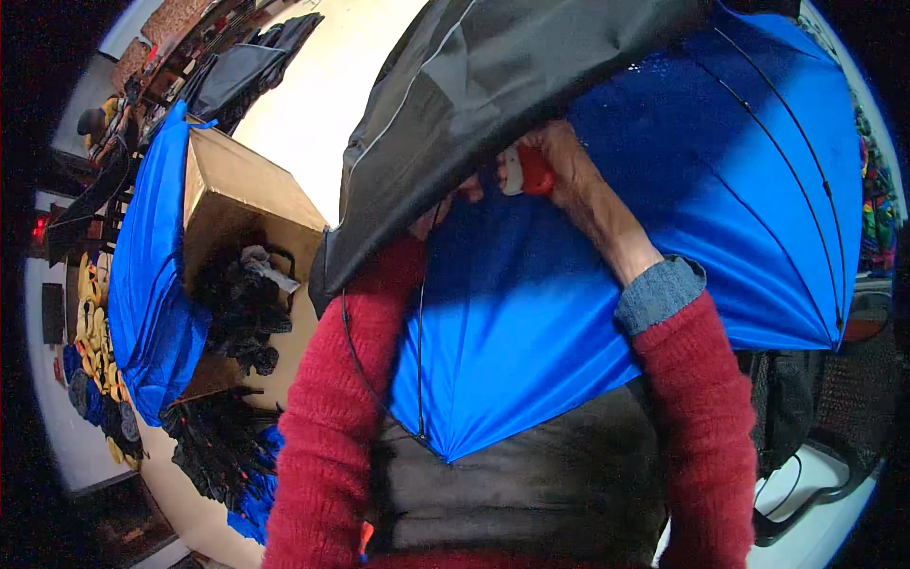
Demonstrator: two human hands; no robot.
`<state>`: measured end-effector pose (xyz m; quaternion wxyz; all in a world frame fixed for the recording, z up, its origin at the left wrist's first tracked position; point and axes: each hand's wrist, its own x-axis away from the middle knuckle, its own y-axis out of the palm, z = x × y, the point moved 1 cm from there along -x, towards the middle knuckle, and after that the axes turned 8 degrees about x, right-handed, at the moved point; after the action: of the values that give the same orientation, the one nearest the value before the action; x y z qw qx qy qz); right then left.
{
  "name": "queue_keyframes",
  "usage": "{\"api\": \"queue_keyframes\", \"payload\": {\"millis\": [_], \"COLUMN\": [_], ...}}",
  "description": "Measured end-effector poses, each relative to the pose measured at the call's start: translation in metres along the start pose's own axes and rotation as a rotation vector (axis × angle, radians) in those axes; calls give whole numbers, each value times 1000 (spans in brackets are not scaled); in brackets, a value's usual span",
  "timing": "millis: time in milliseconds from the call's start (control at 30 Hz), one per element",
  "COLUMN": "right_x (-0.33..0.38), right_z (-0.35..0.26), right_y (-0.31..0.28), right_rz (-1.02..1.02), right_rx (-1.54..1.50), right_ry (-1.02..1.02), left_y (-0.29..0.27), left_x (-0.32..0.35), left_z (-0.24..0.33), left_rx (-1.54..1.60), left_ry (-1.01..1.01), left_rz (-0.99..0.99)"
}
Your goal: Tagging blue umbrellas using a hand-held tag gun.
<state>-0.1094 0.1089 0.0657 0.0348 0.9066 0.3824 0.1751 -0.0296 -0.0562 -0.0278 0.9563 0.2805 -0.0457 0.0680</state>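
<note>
A broad, glossy blue fabric umbrella canopy (531,332) spans centre and right, overhung by a loose black fabric panel (493,85) at upper centre. The canopy's thin black ribs (827,186) could snag the cloth if it were tugged unevenly. Upper centre, the right hand (559,156) grips a small, rounded red-and-white object (537,174) — within its curled fingers; the left hand (466,190) is mostly covered — its grasp I cannot tell.

Ref cardboard box (251,163): blue fabric (156,284) along left side, dark bundle (237,308) inside, yellow items (93,318) further left, black chair (858,403) far right.
</note>
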Motion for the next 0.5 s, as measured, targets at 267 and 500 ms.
{"api": "queue_keyframes", "payload": {"millis": [267,500], "right_x": [16,129], "right_z": [-7,-27], "right_y": [1,37], "right_rz": [28,49], "right_rx": [-16,-304], "right_ry": [-158,98], "left_y": [34,111], "left_x": [-3,116], "left_z": [40,72], "left_rx": [515,421], "left_ry": [-60,-91], "left_rz": [-76,13]}}
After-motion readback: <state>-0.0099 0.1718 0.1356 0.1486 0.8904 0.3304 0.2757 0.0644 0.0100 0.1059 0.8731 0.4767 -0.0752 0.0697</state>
